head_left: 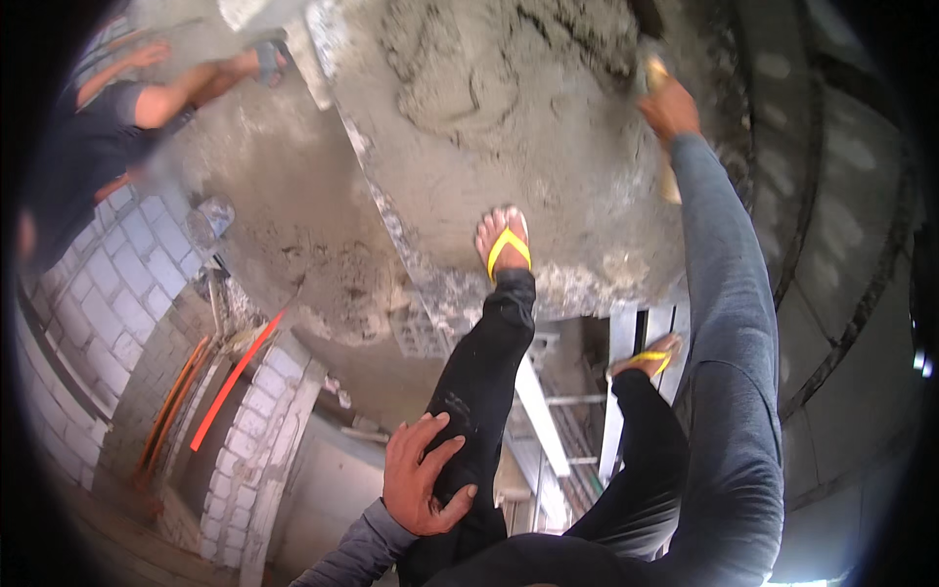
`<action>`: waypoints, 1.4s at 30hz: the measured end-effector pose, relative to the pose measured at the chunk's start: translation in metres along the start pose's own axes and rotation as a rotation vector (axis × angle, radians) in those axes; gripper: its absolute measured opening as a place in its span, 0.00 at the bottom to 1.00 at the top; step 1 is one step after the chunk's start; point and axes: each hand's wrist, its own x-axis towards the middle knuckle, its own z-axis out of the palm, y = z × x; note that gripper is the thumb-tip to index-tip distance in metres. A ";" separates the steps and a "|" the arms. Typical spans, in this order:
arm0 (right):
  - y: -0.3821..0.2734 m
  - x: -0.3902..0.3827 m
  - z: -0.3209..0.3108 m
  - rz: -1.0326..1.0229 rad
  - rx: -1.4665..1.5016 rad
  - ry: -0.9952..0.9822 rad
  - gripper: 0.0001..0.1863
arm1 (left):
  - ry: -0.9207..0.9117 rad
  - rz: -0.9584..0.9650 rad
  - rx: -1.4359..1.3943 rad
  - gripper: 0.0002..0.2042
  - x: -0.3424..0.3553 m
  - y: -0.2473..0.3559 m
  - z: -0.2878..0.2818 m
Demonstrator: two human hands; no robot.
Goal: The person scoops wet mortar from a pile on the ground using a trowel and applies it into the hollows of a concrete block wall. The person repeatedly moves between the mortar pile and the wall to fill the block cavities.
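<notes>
My left hand [424,476] rests on my black-trousered left leg [479,377], its fingers spread and nothing in them. At the far right, my right arm reaches forward, and my right hand [673,110] is closed on a tan, wooden-looking tool [669,186]. The tool shows above and below the fist, but blur and my hand hide its exact kind. It is at the right side of a raised slab [577,210], beside a heap of wet grey mortar [450,73]. My left foot, in a yellow-strapped flip-flop [511,245], stands on the slab's near part.
My right foot [648,356] is lower, on a ladder [618,391] below the slab's edge. A co-worker [108,147] at far left reaches over a lower mortar-covered surface [284,186]. A grey block wall [817,196] rises at right. A red strip [238,377] and white blockwork are at left.
</notes>
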 end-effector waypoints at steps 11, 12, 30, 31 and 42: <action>0.006 -0.266 0.031 0.148 0.206 -0.290 0.25 | -0.019 0.009 0.132 0.30 0.016 0.024 -0.007; 0.018 -0.296 0.036 0.239 0.218 -0.209 0.27 | -0.010 0.015 0.127 0.30 0.016 0.024 -0.009; -0.088 -0.110 0.108 0.127 1.286 -0.617 0.08 | -0.050 -0.111 0.115 0.27 0.025 0.012 -0.005; -0.074 -0.125 0.105 0.135 1.258 -0.591 0.09 | -0.049 -0.112 0.119 0.27 0.026 0.014 -0.006; -0.074 -0.194 0.117 0.148 0.343 0.023 0.24 | -0.029 -0.085 0.147 0.26 0.035 0.028 -0.008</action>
